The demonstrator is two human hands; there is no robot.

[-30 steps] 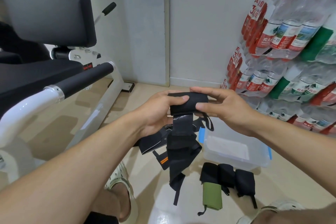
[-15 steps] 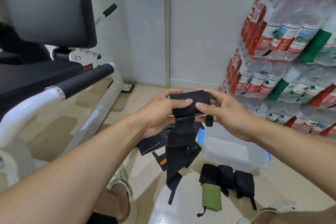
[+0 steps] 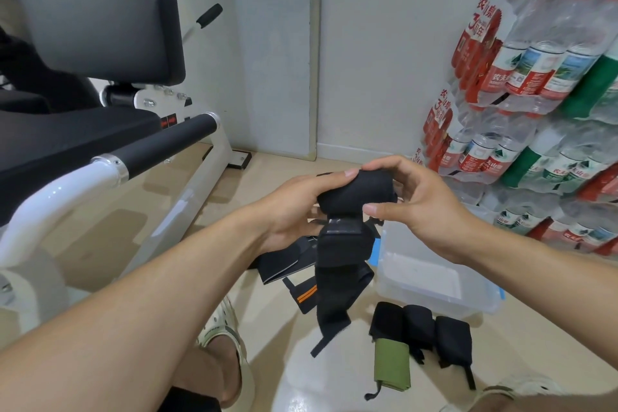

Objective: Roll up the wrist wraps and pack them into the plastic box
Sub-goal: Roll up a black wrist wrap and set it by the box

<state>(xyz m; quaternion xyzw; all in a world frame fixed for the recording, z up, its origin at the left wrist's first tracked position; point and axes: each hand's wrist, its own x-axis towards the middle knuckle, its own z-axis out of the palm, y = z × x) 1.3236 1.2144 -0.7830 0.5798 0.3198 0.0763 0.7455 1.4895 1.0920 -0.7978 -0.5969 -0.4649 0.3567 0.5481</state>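
Note:
A black wrist wrap (image 3: 356,194) is partly rolled at chest height, its loose tail (image 3: 337,284) hanging toward the floor. My left hand (image 3: 294,207) grips the roll from the left, thumb on top. My right hand (image 3: 421,204) pinches its right end with curled fingers. Below, a clear plastic box (image 3: 434,284) with blue latches sits on the floor, nothing visible inside it. In front of the box lie several rolled wraps: three black ones (image 3: 418,328) and a green one (image 3: 392,365). Unrolled black wraps (image 3: 287,261), one with an orange stripe, lie under my hands.
A white gym machine frame with black padded seat and roller (image 3: 160,140) fills the left. Stacked packs of water bottles (image 3: 535,94) stand on the right against the wall. My sandalled feet (image 3: 220,334) rest on the beige floor near the wraps.
The roll has grown thicker as both hands turned it, and the hanging tail has shortened and risen. The hands stayed at about the same spot.

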